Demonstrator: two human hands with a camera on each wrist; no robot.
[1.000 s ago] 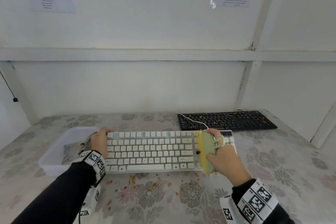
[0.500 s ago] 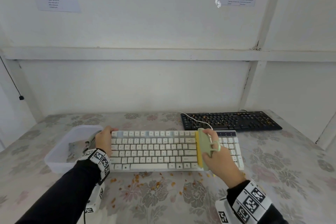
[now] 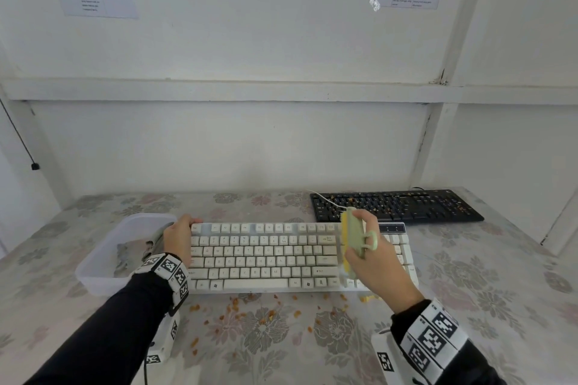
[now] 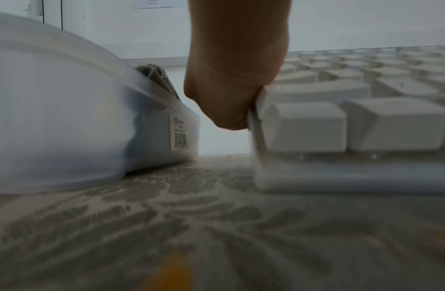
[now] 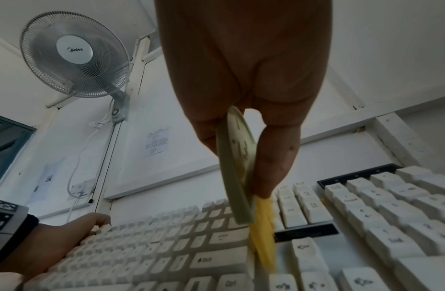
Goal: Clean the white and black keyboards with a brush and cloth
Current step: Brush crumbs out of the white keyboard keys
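The white keyboard (image 3: 266, 256) lies across the middle of the flowered table. My left hand (image 3: 179, 236) grips its left end, thumb on the top left corner; in the left wrist view the hand (image 4: 235, 78) presses against the keyboard's edge (image 4: 256, 126). My right hand (image 3: 373, 255) grips a pale green brush (image 3: 355, 239) with yellow bristles (image 3: 344, 230), set over the keys on the right part of the board. In the right wrist view the brush (image 5: 237, 167) is pinched between thumb and fingers, bristles (image 5: 263, 234) down on the keys. The black keyboard (image 3: 395, 205) lies behind, to the right, dotted with crumbs.
A translucent plastic tub (image 3: 103, 256) holding a grey cloth (image 3: 133, 255) stands left of the white keyboard. Orange crumbs (image 3: 250, 312) lie scattered on the table in front of it. A white cable (image 3: 325, 198) runs over the black keyboard. A wall fan (image 5: 74, 53) hangs above.
The brush in my right hand has moved from the near edge of the keyboard up toward its far rows. The left hand stays on the left end.
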